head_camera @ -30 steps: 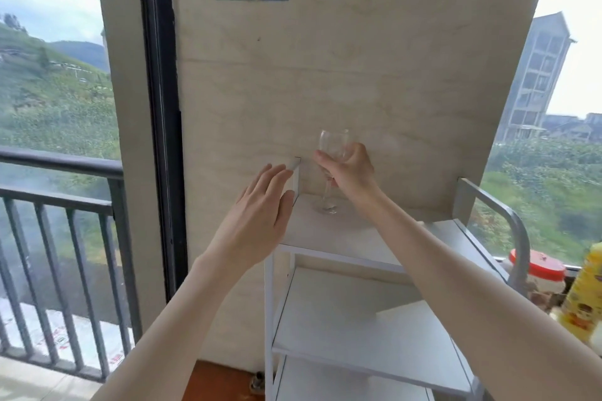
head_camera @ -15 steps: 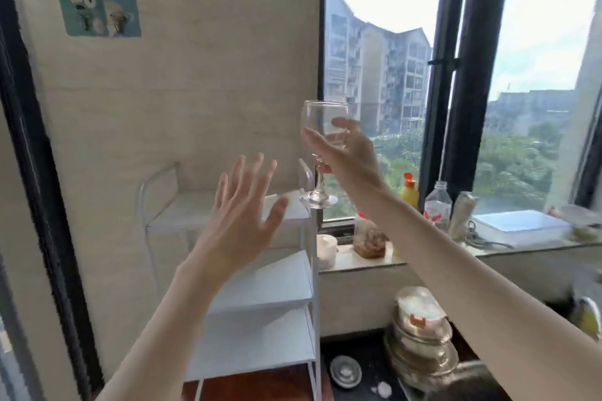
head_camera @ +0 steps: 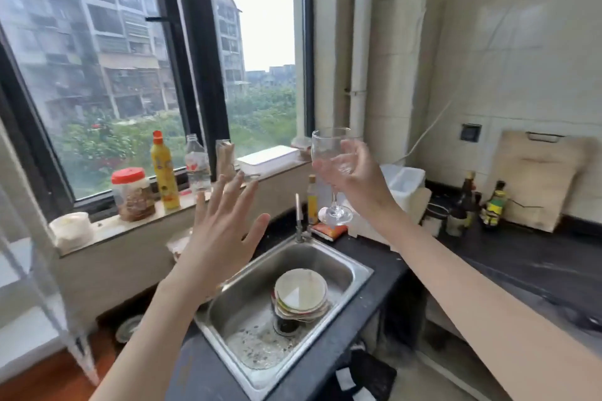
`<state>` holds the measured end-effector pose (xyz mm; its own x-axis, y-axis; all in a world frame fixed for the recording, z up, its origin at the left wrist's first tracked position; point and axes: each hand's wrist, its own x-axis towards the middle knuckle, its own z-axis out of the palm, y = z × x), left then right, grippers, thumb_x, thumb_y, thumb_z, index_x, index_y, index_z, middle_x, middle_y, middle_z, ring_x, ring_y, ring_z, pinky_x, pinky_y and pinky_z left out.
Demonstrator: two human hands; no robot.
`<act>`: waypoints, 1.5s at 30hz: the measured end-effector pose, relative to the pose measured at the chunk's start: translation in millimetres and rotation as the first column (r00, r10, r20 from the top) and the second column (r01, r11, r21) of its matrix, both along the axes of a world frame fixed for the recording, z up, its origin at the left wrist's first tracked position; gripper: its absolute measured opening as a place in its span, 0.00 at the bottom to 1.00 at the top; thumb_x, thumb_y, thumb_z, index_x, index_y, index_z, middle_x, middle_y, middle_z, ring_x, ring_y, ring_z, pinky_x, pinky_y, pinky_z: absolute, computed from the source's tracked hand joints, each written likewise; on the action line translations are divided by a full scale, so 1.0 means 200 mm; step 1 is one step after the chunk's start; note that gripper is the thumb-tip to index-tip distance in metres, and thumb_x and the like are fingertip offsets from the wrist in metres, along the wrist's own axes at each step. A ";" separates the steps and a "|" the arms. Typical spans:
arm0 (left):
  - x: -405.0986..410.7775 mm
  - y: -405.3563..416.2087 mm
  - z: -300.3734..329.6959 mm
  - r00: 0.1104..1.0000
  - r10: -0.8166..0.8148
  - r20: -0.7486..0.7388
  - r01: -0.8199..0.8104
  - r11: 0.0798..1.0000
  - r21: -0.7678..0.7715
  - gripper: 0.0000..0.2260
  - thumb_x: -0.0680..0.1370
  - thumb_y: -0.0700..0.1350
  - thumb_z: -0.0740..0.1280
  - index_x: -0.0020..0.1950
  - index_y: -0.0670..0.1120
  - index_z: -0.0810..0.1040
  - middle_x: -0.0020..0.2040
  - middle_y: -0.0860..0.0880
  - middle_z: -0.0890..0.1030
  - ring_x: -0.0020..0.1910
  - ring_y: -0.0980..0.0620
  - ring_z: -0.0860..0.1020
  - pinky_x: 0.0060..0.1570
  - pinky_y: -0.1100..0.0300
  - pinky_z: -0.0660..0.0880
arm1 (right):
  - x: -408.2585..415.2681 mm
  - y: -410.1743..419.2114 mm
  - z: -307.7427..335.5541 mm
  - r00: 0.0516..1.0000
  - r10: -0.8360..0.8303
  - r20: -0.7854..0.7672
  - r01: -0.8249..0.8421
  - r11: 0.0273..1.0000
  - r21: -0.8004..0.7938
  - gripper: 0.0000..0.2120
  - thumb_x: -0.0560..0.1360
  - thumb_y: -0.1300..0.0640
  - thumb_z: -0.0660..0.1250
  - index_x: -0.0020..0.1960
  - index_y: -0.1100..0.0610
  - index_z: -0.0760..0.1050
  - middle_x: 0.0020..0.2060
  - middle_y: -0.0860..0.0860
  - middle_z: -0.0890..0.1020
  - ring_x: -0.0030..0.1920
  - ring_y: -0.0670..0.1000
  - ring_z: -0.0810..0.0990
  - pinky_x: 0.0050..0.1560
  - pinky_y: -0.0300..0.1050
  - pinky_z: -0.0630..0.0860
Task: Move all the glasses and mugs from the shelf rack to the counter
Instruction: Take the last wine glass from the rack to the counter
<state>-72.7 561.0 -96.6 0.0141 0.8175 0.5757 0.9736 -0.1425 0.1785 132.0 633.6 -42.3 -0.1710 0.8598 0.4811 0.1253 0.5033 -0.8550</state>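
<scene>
Right hand point(head_camera: 353, 172) grips my wine glass point(head_camera: 330, 153) upright; left hand point(head_camera: 224, 225) spread, holding nothing
Sink point(head_camera: 355, 265) with stacked plates point(head_camera: 299, 295) lies below, bottles point(head_camera: 469, 197) crowd the counter point(head_camera: 537, 264)

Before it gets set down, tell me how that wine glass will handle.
Likely fragile: the wine glass looks thin and clear. Probably tippy, with a tall bowl on a thin stem and small foot. The right hand holds its bowl, so smooth glass may slip.

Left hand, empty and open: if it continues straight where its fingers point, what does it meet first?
Probably the window ledge, near the clear plastic bottle. The left hand points up and away; depth is unclear from this single view.
</scene>
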 end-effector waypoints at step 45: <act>4.82 2.02 -0.65 0.715 -0.695 0.082 0.666 0.640 -0.384 0.27 0.79 0.58 0.49 0.76 0.52 0.47 0.78 0.50 0.48 0.76 0.49 0.42 0.71 0.47 0.40 | 4.85 0.99 -0.76 0.623 -0.755 0.202 0.770 0.547 -0.330 0.29 0.66 0.52 0.75 0.61 0.54 0.65 0.57 0.50 0.76 0.55 0.50 0.77 0.56 0.51 0.74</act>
<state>891.6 964.5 -226.6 0.6778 0.7025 0.2170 0.6391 -0.7088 0.2987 1102.5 831.9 -193.4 0.6218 0.7731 0.1254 0.3469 -0.1283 -0.9291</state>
